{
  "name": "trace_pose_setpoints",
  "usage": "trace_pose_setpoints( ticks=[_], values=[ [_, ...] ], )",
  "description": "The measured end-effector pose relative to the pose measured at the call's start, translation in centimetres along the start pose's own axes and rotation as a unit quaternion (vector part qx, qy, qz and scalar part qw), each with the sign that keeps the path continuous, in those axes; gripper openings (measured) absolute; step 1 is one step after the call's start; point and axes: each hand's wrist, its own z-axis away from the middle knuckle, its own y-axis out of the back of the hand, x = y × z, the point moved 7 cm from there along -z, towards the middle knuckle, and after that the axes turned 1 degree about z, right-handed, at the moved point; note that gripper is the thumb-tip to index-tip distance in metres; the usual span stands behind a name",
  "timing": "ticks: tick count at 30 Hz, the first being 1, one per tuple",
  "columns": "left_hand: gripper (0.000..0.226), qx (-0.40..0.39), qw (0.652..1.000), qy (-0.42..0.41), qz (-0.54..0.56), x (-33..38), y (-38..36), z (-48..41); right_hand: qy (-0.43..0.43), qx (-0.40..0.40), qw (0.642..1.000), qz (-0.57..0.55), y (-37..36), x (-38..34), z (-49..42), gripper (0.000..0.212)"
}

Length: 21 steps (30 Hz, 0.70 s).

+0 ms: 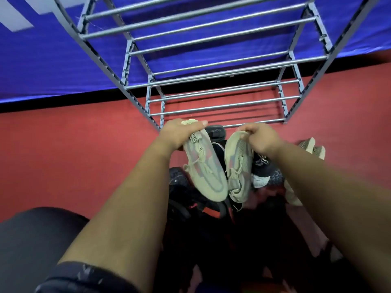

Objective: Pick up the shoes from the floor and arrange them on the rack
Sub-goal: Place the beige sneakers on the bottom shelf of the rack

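Note:
My left hand point(177, 134) grips the heel of a pale beige knit sneaker point(204, 170), its toe hanging down toward me. In my right hand point(261, 138) hangs the matching beige sneaker point(238, 166), also held by the heel. Both shoes are in the air just in front of the lowest bars of a grey metal shoe rack point(211, 66), whose tiers show no shoes. Below my hands a pile of dark shoes point(186, 193) lies on the red floor, partly hidden by the held pair.
A grey-and-white knit shoe point(313, 146) lies on the red floor point(74, 155) to the right of the pile, with another pale shoe point(292, 195) nearer me. Behind the rack hangs a blue banner wall point(53, 60). My dark-clothed knee point(38, 233) is at lower left.

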Motion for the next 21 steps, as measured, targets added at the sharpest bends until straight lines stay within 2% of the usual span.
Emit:
trace_pose_setpoints(
  ticks=[2,4,7,10,13,15,18,20,21],
  values=[
    [0.064,0.032,0.996,0.029,0.084,-1.1,0.5,0.2,-0.013,0.011,0.999,0.042,0.3,0.9,0.1,0.023],
    [0.077,0.039,0.99,0.071,0.114,-3.0,0.4,0.8,-0.047,0.008,0.993,0.107,0.0,2.4,0.3,0.03],
    [0.067,0.002,0.978,0.13,0.161,-6.6,-1.2,2.0,-0.103,0.032,0.99,0.092,-0.1,3.8,0.8,0.031],
    [0.044,-0.052,0.954,0.176,0.237,-8.8,-3.6,3.8,-0.134,0.068,0.987,0.064,0.5,4.1,1.7,0.048],
    [0.045,-0.101,0.919,0.205,0.321,-9.4,-6.6,4.4,-0.146,0.083,0.984,0.061,0.8,4.2,2.5,0.058],
    [0.051,-0.165,0.918,0.206,0.297,-9.0,-9.1,5.2,-0.145,0.081,0.985,0.052,0.5,4.2,2.9,0.062],
    [0.05,-0.245,0.928,0.215,0.181,-8.6,-13.4,6.8,-0.118,0.072,0.99,-0.024,-0.4,4.2,3.1,0.055],
    [0.046,-0.203,0.956,0.181,0.106,-7.8,-15.1,6.7,-0.111,0.058,0.988,-0.094,-1.1,4.6,3.1,0.066],
    [0.045,-0.167,0.975,0.131,0.062,-7.0,-15.6,6.3,-0.116,0.046,0.986,-0.114,-1.3,4.8,3.3,0.074]
  ],
)
